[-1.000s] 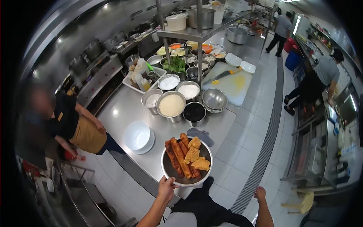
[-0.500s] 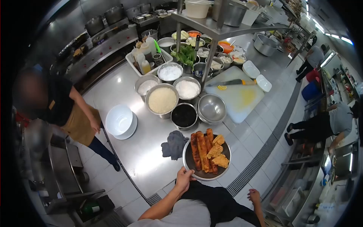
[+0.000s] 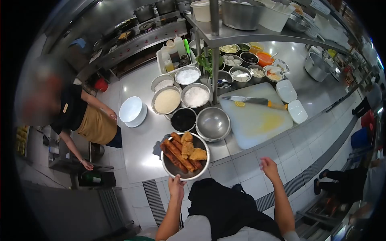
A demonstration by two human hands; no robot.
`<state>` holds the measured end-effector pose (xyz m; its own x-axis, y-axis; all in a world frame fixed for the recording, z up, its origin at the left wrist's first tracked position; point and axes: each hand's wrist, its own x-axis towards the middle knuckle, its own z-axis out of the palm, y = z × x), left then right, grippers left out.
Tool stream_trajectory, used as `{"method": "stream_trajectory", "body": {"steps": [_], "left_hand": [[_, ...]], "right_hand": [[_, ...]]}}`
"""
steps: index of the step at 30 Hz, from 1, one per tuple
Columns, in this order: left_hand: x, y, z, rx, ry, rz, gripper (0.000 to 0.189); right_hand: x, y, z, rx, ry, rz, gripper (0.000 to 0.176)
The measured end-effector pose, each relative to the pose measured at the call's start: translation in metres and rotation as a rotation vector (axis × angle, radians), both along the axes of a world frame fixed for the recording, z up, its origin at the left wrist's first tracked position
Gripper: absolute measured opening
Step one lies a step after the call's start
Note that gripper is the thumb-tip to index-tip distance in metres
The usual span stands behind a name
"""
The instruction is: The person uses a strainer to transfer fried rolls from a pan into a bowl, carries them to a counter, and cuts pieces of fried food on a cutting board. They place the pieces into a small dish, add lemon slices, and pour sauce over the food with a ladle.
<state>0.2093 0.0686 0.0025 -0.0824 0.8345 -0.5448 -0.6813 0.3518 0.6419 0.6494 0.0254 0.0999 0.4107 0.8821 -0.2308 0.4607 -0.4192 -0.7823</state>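
Note:
My left hand [image 3: 176, 187] grips the near rim of a metal bowl [image 3: 165, 168], fingers closed on it. Long browned rolls [image 3: 177, 156] and golden fried pieces [image 3: 187, 148] lie in this bowl, which is over the near edge of the steel counter. A grey cloth [image 3: 158, 148] shows partly behind the bowl. To the right, my right hand [image 3: 269, 167] is raised over the floor with fingers apart, touching nothing. Beyond the bowl are an empty steel bowl [image 3: 213, 123] and a container of black contents [image 3: 183, 119].
White bowls [image 3: 131, 109] stand on the counter's left. A knife [image 3: 249, 99] lies on a cutting board [image 3: 241, 132] at right. A metal shelf [image 3: 257, 37] overhangs the counter. One person [image 3: 94, 120] stands left; others are at far right.
My left hand and the bowl of food have shifted left relative to the counter, now covering much of the cloth. My right hand has come up higher. The view has turned right.

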Motion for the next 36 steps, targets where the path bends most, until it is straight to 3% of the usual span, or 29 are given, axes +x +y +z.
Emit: {"method": "stream_trajectory", "body": {"steps": [3, 10, 17, 20, 22, 25, 31, 36], "left_hand": [[0.017, -0.006, 0.005, 0.019, -0.026, 0.091, 0.011], [0.03, -0.017, -0.025, 0.06, 0.029, 0.268, 0.017], [0.037, -0.024, -0.051, 0.047, -0.027, 0.317, 0.017], [0.047, -0.043, -0.037, 0.077, -0.096, 0.243, 0.024], [0.049, -0.075, -0.063, 0.039, -0.061, 0.241, 0.031], [0.051, -0.132, -0.083, -0.363, 0.299, 0.149, 0.037], [0.084, -0.216, -0.069, -0.57, 0.438, 0.281, 0.036], [0.141, -0.22, 0.012, -0.463, 0.396, 0.401, 0.037]], "right_hand": [[-0.001, 0.055, 0.035, 0.059, 0.032, 0.169, 0.021], [-0.007, 0.125, 0.048, -0.011, 0.012, 0.458, 0.021], [-0.038, 0.225, 0.072, 0.304, -0.336, 0.698, 0.019], [-0.046, 0.305, 0.072, 0.5, -0.412, 0.64, 0.018], [-0.055, 0.351, 0.075, 0.563, -0.345, 0.587, 0.017], [-0.059, 0.414, 0.061, 0.429, -0.412, 0.633, 0.019], [-0.067, 0.493, 0.014, 0.43, -0.486, 0.944, 0.029], [-0.072, 0.475, 0.021, 0.307, -0.395, 0.954, 0.028]]}}
